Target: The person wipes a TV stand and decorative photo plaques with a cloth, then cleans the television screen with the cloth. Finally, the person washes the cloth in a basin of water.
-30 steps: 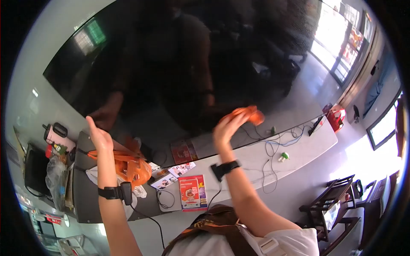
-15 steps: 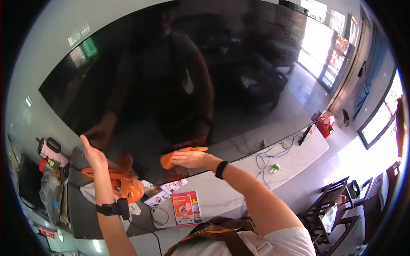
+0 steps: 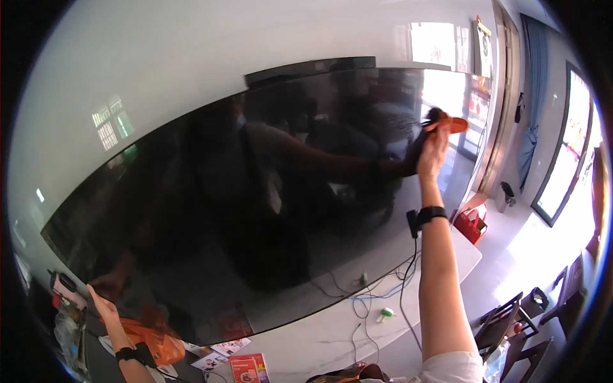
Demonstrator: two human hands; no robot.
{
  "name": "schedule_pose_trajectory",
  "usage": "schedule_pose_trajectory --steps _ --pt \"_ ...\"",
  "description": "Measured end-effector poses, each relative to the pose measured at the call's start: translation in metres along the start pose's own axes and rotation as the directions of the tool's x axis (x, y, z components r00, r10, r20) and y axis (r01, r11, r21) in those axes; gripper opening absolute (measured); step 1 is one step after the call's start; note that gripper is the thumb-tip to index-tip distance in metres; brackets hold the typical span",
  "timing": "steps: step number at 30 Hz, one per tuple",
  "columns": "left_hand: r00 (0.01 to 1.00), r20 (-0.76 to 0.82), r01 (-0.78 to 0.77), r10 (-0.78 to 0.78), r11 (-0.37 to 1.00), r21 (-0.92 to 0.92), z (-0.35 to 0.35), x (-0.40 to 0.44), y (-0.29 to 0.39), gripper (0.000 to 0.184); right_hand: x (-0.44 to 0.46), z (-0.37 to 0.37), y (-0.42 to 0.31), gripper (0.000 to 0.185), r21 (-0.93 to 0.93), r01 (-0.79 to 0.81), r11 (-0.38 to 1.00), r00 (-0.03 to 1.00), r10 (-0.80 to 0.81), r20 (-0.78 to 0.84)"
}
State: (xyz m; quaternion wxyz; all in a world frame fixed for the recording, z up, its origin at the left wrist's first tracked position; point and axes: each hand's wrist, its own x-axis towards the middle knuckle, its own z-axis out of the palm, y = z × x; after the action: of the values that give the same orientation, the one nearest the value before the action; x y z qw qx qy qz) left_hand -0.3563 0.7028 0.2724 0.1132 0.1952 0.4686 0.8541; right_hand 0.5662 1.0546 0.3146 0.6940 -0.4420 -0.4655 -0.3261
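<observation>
A large dark television fills the middle of the view, its glossy screen reflecting a person and a bright doorway. Near the screen's upper right part, my right hand presses an orange cloth against the glass, the arm stretched out. At the lower left corner of the television, my left hand is open with its fingers extended. Whether it touches the edge I cannot tell. An orange plastic bag lies just right of that wrist. Both wrists wear black straps.
Below the screen runs a white marble-patterned cabinet top with tangled cables, a green-and-white object and red booklets. A pink cup stands far left. A red bag and dark chairs are on the right.
My right hand has carried the orange cloth from the screen's lower edge to its upper right. The view has shifted, and my left hand appears lower and farther left, still open.
</observation>
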Motion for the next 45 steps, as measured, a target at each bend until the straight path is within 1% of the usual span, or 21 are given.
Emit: schedule_pose_trajectory --steps 4,6,7,8,9,10,11,12,13,14,15,17,20,26,27,34,36,37,39,41,45 --pt "0.999 0.009 0.04 -0.04 0.996 0.075 -0.057 0.048 -0.01 0.063 0.002 0.0 0.039 0.044 0.102 -0.366 0.925 0.924 0.374 -0.074" --pt "0.997 -0.076 0.007 -0.004 0.999 0.036 -0.019 0.011 0.0 0.055 -0.021 0.006 0.022 0.04 0.229 -0.202 0.952 0.962 0.236 -0.135" --pt "0.925 0.378 0.124 -0.032 0.967 -0.221 -0.048 0.048 -0.006 0.056 -0.04 0.006 -0.01 0.038 0.293 -0.105 0.95 0.979 0.15 -0.135" --pt "0.509 0.859 0.5 -0.059 0.832 -0.239 -0.075 0.082 -0.013 0.058 -0.049 -0.007 -0.065 0.039 0.809 -0.507 0.296 0.788 0.54 0.296" --pt "0.069 0.996 0.633 -0.064 0.775 0.006 -0.099 0.114 -0.018 0.059 -0.076 -0.007 -0.118 0.041 0.865 -0.483 0.137 0.731 0.606 0.313" --pt "0.507 0.855 0.511 -0.108 0.837 -0.197 -0.078 0.086 -0.013 0.064 -0.144 0.01 -0.136 0.037 0.479 -0.407 0.778 0.91 0.388 0.143" --pt "0.92 0.37 0.199 -0.13 0.968 -0.154 -0.053 0.056 -0.007 0.068 -0.203 0.0 -0.16 0.03 0.284 -0.222 0.933 0.918 0.102 0.384" --pt "0.99 -0.086 0.12 -0.113 0.99 0.075 -0.015 0.011 0.005 0.073 -0.221 -0.035 -0.208 0.031 0.088 0.271 0.959 0.842 -0.28 0.462" --pt "0.995 0.085 0.045 -0.051 0.997 0.061 -0.025 0.022 -0.003 0.081 -0.226 -0.06 -0.256 0.03 0.207 -0.026 0.978 0.495 -0.168 0.853" --pt "0.992 0.12 0.042 -0.05 0.997 0.062 -0.023 0.018 -0.003 0.092 -0.321 -0.021 -0.26 0.035 0.596 -0.491 0.635 0.44 -0.41 0.799" --pt "0.993 0.114 0.004 -0.013 0.997 0.079 -0.019 0.012 -0.002 0.095 -0.411 0.017 -0.264 0.04 0.497 -0.866 0.056 0.358 -0.625 0.694" --pt "0.994 0.106 -0.032 0.022 0.996 0.085 -0.024 0.015 -0.001 0.098 -0.344 -0.057 -0.287 0.031 0.829 0.397 0.394 0.431 -0.878 0.211" --pt "0.993 0.092 0.063 -0.072 0.993 0.1 -0.048 0.044 -0.01 0.098 -0.296 -0.046 -0.281 0.033 0.838 0.517 0.177 0.193 -0.977 0.087" --pt "0.978 -0.109 0.194 -0.178 0.966 0.169 -0.027 0.009 -0.002 0.087 -0.086 -0.012 -0.225 0.028 0.652 0.613 0.447 0.558 -0.829 0.043" --pt "0.985 -0.166 -0.01 0.044 0.98 0.197 -0.022 -0.006 -0.01 0.077 -0.032 -0.021 -0.216 0.03 0.618 0.534 0.577 0.549 -0.792 0.265" --pt "0.804 -0.155 -0.358 0.574 0.675 0.645 0.028 -0.113 -0.031 0.066 0.154 -0.004 -0.038 0.048 0.216 0.313 0.925 0.947 -0.322 0.007" --pt "0.533 0.066 -0.444 0.844 0.212 0.871 0.086 -0.197 -0.026 0.06 0.174 0.011 0.05 0.054 0.039 0.256 0.966 0.964 -0.252 -0.089" --pt "0.524 0.06 -0.444 0.849 0.212 0.87 0.123 -0.242 -0.023 0.06 0.183 0.015 0.094 0.055 0.087 0.161 0.983 0.986 -0.156 -0.057" --pt "0.452 0.449 -0.328 0.771 -0.324 0.887 0.197 -0.338 -0.01 0.063 0.199 0.024 0.166 0.051 0.041 0.042 0.998 0.991 -0.037 -0.127" --pt "0.632 0.48 -0.664 0.609 0.105 0.741 0.237 -0.38 -0.042 0.084 0.2 0.027 0.197 0.049 0.033 -0.149 0.988 0.983 0.152 -0.107" --pt "0.726 0.608 -0.682 0.322 0.224 0.696 0.315 -0.502 -0.067 0.125 0.198 0.027 0.166 0.048 0.164 -0.315 0.935 0.932 0.338 -0.132"
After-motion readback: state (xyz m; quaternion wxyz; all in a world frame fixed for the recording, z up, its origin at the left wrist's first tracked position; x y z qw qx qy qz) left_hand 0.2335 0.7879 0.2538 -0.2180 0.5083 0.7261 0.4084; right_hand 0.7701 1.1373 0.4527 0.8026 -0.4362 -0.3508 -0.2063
